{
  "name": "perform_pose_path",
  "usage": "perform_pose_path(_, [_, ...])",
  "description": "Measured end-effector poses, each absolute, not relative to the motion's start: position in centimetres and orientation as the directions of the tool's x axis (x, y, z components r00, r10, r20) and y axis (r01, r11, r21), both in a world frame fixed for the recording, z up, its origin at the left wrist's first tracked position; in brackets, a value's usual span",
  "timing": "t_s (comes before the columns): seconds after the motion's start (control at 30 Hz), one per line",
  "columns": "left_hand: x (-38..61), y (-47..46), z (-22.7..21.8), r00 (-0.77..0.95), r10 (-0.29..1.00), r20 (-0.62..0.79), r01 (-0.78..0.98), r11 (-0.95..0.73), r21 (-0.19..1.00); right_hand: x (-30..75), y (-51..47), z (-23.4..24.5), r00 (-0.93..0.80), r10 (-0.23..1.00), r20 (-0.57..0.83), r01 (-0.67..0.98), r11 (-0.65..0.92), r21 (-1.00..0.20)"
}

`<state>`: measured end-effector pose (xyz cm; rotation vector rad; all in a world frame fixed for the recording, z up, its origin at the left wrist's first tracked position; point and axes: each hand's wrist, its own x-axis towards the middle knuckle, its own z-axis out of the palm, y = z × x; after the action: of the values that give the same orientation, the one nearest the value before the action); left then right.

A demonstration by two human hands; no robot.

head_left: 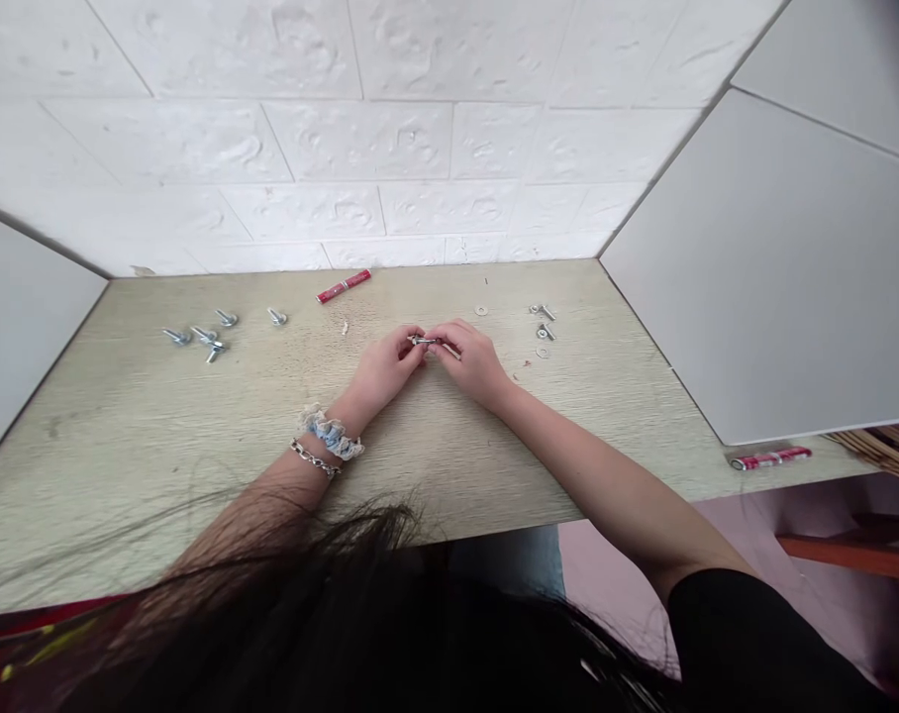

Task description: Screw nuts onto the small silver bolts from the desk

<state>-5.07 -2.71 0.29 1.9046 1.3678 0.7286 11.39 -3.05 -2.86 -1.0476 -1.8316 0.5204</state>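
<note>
My left hand (385,369) and my right hand (470,360) meet at the middle of the wooden table (197,436). Both pinch a small metal bolt (422,341) between their fingertips, just above the tabletop. A scrunchie and a chain bracelet sit on my left wrist. Several assembled bolts (206,339) lie in a loose group to the left. To the right of my hands lie a few loose bolts and washers (543,329).
A red wrapped stick (344,285) lies near the back wall, and another (769,458) rests at the table's right front edge. White panels close in the table on the left and right. My dark hair hangs across the bottom of the view.
</note>
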Motion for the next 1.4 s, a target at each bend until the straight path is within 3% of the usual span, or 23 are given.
perform_pose_path(0.23, [-5.0,-2.9,0.6,0.292,0.955,0.043,0.591,-0.216,0.777,11.8,-2.8,-2.9,-0.299,0.808,0.508,0.508,0.585,-0.632])
perform_pose_path(0.43, [-5.1,-2.8,0.7,0.309,0.949,0.066,0.622,-0.254,0.741,12.1,-3.4,-1.9,-0.483,0.745,0.46,0.623,0.661,-0.418])
perform_pose_path(0.53, [-5.1,-2.9,0.7,0.313,0.948,0.065,0.632,-0.259,0.73,12.1,-3.7,-1.5,-0.506,0.744,0.437,0.646,0.662,-0.38])
perform_pose_path(0.63, [-5.1,-2.9,0.8,0.315,0.946,0.073,0.633,-0.266,0.727,12.1,-3.7,-1.5,-0.456,0.772,0.443,0.627,0.631,-0.456])
perform_pose_path(0.77, [-5.2,-2.9,0.7,0.304,0.949,0.086,0.636,-0.27,0.723,11.9,-3.5,-1.6,-0.32,0.838,0.442,0.492,0.546,-0.678])
perform_pose_path(0.87, [-5.2,-2.9,0.6,0.3,0.95,0.093,0.633,-0.271,0.726,11.6,-3.6,-1.8,-0.183,0.929,0.321,0.355,0.367,-0.86])
perform_pose_path(0.97, [-5.1,-3.0,0.6,0.302,0.949,0.092,0.617,-0.268,0.74,11.3,-3.7,-1.9,-0.103,0.977,0.184,0.186,0.201,-0.962])
perform_pose_path(1.07, [-4.9,-3.2,0.7,0.29,0.953,0.084,0.625,-0.255,0.738,11.1,-3.7,-1.9,-0.093,0.985,0.146,0.118,0.157,-0.981])
perform_pose_path(1.4, [-4.8,-3.0,0.8,0.228,0.972,0.057,0.609,-0.188,0.77,10.9,-4.1,-1.4,-0.127,0.958,0.257,0.392,0.287,-0.874])
